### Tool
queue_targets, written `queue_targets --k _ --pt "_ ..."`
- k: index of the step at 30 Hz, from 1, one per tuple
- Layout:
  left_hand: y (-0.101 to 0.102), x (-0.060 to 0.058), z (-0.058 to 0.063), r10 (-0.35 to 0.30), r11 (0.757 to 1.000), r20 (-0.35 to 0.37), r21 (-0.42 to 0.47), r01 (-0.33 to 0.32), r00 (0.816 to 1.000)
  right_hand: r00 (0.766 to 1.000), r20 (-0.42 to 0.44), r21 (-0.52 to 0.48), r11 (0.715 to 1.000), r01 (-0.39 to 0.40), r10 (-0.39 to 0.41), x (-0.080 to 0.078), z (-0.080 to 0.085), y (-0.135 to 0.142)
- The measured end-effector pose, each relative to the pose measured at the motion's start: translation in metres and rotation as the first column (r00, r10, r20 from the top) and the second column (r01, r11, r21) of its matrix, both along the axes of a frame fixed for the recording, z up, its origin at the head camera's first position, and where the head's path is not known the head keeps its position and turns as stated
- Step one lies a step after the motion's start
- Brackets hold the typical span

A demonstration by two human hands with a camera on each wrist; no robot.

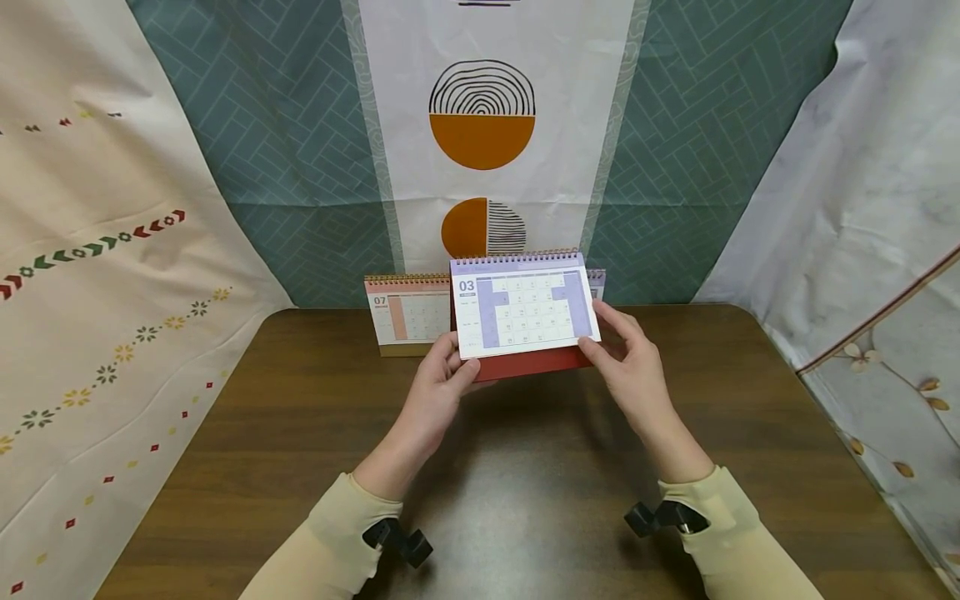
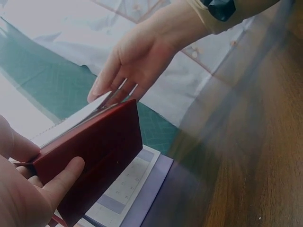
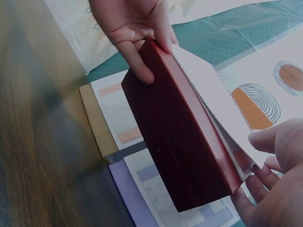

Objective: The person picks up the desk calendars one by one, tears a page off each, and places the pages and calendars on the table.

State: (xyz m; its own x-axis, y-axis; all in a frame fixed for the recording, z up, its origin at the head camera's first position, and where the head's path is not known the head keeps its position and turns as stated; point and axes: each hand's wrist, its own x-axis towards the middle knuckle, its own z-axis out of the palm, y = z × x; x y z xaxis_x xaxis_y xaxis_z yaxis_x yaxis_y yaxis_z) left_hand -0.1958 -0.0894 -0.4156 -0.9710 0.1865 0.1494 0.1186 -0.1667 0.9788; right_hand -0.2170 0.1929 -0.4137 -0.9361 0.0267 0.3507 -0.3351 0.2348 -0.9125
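Holding a red-based desk calendar (image 1: 525,313) aloft over the far part of the wooden table (image 1: 247,450), tilted. Gripping the left end of the red base (image 3: 173,142) between thumb and fingers of the left hand (image 1: 437,382). Pinching, apparently, the right edge of the page headed 03 (image 1: 517,292) with the right hand (image 1: 636,362), a little apart from the red base in both wrist views.

Judging handling: probably light; stiff in the base, likely card; bendy in the paper, easily creased or torn near the wire binding (image 1: 517,257). Possibly slick on the smooth red faces. Best taken by the base at both lower corners, without squeezing the binding or dragging on a single leaf.

Masked in part, in the head view, by the held calendar: the peach 07 calendar (image 1: 420,312), standing toward the table's far edge. Showing there only by a top corner: the lilac calendar (image 3: 150,184), likewise toward the table's far edge. Too small to read: the date print. Cannot tell the number of leaves in the right-hand pinch. Cut off in the left wrist view: much of the left hand.
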Motion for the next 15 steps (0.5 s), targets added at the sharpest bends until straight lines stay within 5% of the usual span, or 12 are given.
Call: queue_targets --k 15 --pt "0.0011 0.0004 -0.0013 0.009 1.0 -0.012 -0.002 -0.009 1.0 0.995 0.085 -0.033 0.998 -0.053 0.056 0.0047 0.0031 -0.0037"
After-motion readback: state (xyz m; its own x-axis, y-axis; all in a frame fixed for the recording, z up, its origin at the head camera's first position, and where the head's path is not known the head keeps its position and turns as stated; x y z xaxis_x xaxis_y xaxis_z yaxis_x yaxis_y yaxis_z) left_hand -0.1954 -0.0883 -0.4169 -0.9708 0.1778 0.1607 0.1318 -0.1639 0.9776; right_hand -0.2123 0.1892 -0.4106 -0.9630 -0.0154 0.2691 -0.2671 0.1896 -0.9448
